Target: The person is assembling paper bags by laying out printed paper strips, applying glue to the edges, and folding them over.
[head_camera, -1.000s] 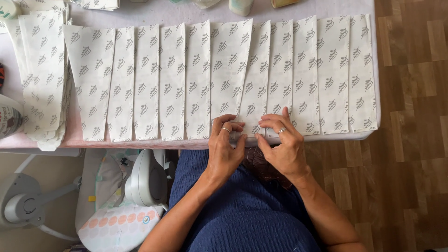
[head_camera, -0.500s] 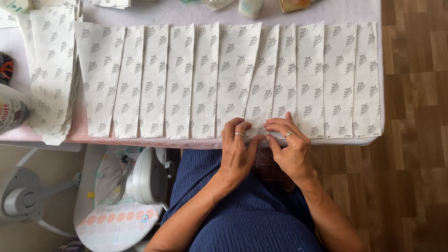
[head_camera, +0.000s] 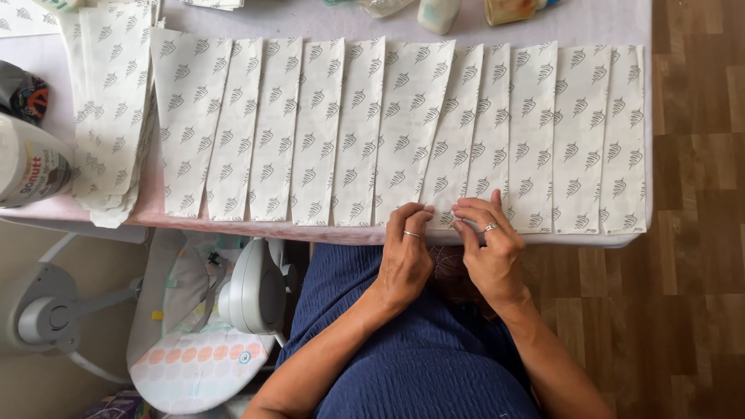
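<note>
Seen from above: table point(head_camera: 326, 19) with a pale lilac top and a pinkish near edge, running almost the full width. To the right and below, wooden floor point(head_camera: 691, 310) of brown boards in mixed warm tones, laid in short lengths. Under the table's left end, a light beige wall or panel point(head_camera: 23, 248). Beside it, a baby bouncer point(head_camera: 194, 365) with grey frame, white shell and a seat pad dotted in orange. Soft, even daylight throughout, with only faint shadow beneath the table edge.
</note>
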